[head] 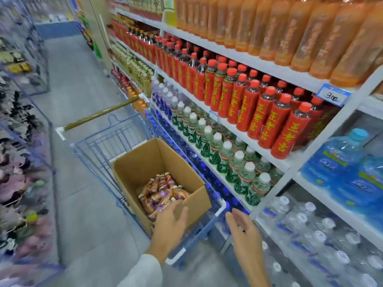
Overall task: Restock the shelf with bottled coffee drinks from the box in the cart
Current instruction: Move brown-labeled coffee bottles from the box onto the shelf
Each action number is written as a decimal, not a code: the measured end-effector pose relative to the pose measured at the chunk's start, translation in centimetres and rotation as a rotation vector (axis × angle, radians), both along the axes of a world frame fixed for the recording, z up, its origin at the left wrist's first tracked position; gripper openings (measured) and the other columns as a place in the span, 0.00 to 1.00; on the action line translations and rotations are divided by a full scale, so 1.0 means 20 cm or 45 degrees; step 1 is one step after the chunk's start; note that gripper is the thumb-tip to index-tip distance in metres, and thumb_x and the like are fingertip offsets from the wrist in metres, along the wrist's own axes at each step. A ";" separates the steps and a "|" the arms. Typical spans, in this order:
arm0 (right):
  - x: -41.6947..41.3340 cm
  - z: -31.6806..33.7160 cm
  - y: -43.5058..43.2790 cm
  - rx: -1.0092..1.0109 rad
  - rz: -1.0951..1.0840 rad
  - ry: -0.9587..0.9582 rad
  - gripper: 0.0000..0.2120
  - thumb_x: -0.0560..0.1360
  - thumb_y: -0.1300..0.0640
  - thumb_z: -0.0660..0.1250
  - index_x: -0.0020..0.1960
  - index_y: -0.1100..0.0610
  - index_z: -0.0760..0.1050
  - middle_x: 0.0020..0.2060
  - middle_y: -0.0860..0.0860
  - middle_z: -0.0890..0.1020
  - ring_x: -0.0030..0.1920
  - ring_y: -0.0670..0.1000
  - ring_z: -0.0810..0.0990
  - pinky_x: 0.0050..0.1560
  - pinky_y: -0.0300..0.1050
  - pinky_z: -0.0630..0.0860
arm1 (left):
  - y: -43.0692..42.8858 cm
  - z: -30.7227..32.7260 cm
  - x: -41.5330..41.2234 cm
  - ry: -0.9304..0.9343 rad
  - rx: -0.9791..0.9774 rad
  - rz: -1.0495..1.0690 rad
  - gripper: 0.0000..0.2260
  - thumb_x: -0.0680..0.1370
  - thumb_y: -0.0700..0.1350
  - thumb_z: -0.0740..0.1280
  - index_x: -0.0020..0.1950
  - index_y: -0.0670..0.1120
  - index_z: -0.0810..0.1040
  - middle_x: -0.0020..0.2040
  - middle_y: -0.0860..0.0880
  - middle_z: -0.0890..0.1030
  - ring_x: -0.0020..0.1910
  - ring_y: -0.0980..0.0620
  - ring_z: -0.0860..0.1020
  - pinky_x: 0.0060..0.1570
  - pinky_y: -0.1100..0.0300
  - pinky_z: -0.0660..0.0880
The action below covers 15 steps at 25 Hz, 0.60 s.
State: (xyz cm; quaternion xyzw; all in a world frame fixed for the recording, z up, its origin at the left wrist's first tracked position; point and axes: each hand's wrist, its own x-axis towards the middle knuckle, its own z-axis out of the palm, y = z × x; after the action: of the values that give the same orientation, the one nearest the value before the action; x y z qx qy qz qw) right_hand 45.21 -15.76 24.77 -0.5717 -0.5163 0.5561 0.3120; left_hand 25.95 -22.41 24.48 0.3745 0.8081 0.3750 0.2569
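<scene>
Left hand released, fingers spread, reaching over the near rim of the box, just above the bottles; contact with them not clear. Right hand likewise released, holding nothing, outside the near right corner of the cart, between cart and shelf. Bottles heaped on their sides at the near end of the box bottom, tall cardboard walls above them, bare cardboard at the far end. Box open-topped, against the cart's right side. Cart close alongside the shelf, only a narrow gap between. Wide open floor left of the cart. Shelf rows of red drinks and green drinks packed up to the front edges.
</scene>
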 end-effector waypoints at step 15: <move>-1.01 -0.25 0.20 -0.198 0.204 -0.191 0.10 0.79 0.48 0.69 0.60 0.47 0.78 0.55 0.44 0.83 0.58 0.46 0.80 0.59 0.40 0.71 | 0.02 -0.33 -0.97 -0.194 -0.229 0.227 0.10 0.81 0.52 0.65 0.62 0.53 0.77 0.49 0.61 0.81 0.48 0.64 0.78 0.44 0.74 0.69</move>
State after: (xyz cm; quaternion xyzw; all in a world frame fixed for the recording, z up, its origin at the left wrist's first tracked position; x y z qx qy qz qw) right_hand 25.01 -11.66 19.71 -0.5911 -0.5375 0.5734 0.1816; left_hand 6.61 -22.05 17.80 0.2471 0.8467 0.3497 0.3159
